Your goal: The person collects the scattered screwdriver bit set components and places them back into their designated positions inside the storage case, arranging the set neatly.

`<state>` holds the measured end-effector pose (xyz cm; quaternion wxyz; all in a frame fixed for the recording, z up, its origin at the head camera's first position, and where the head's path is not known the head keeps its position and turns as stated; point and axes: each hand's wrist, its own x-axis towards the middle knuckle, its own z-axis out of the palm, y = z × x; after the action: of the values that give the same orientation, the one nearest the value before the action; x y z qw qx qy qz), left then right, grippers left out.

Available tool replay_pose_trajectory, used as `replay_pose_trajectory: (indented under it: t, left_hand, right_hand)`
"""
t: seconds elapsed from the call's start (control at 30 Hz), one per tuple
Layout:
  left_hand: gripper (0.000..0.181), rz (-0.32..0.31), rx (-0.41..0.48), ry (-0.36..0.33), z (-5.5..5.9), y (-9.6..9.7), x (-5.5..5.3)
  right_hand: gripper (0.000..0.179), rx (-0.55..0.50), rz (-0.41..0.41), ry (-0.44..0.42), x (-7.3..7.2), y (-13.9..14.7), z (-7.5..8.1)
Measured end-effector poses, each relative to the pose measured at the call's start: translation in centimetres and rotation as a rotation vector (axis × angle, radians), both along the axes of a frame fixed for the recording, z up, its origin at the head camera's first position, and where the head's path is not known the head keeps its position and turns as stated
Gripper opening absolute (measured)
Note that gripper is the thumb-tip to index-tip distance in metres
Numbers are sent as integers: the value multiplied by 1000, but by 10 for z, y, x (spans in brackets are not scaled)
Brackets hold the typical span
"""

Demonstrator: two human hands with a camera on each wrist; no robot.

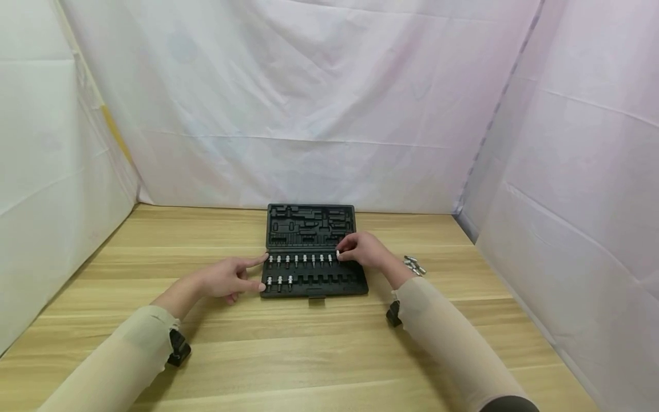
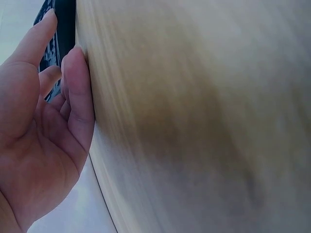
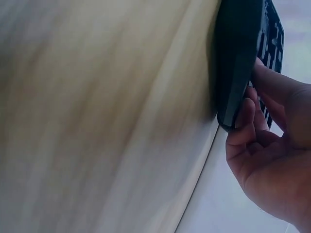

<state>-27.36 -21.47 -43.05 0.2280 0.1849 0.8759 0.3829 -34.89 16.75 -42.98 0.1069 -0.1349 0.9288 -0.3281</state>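
the right grip (image 1: 368,250) pinches a small shiny bit (image 1: 337,254). the left grip (image 1: 226,278), spread wide, touches the boxy black case (image 1: 340,291).

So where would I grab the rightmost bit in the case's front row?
Probably pinch that bit by its wider silver end, from above and the right: it looks thicker than the dark tip, and the slots to its right are empty.

We wear loose, pale beige fabric sleeves (image 1: 115,355) with uneven, ragged cuffs just behind our bare hands (image 1: 226,278), and small, blocky black devices (image 1: 179,347) at both wrists.
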Motion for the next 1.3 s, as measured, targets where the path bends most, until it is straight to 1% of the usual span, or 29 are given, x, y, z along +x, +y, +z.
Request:
replay_pose_trajectory:
  t: [0.27, 0.43, 0.57, 0.77, 0.87, 1.0, 1.2, 1.3]
  left_hand:
    - [91, 7, 2, -5, 1, 0, 0]
    - [91, 3, 0, -1, 0, 0, 0]
    - [91, 2, 1, 4, -1, 0, 0]
    - [90, 6, 4, 4, -1, 0, 1]
    - [91, 6, 3, 4, -1, 0, 1]
    - [91, 5, 6, 0, -2, 0, 0]
    - [92, 10, 3, -9, -3, 0, 1]
    - [91, 8, 3, -8, -2, 0, 1]
  right_hand:
    - [20, 4, 58, -11, -1, 7, 1]
    - [19, 20, 80, -15, 0, 7, 3]
    - [22, 31, 101, -3, -1, 10, 5]
    - [30, 3, 109, 50, -8, 17, 6]
    - [38, 13, 141, 74, -12, 18, 4]
    - [47, 20, 180, 80, -16, 17, 2]
    - [48, 50, 230, 82, -20, 16, 1]
    - [49, 88, 249, 95, -23, 14, 1]
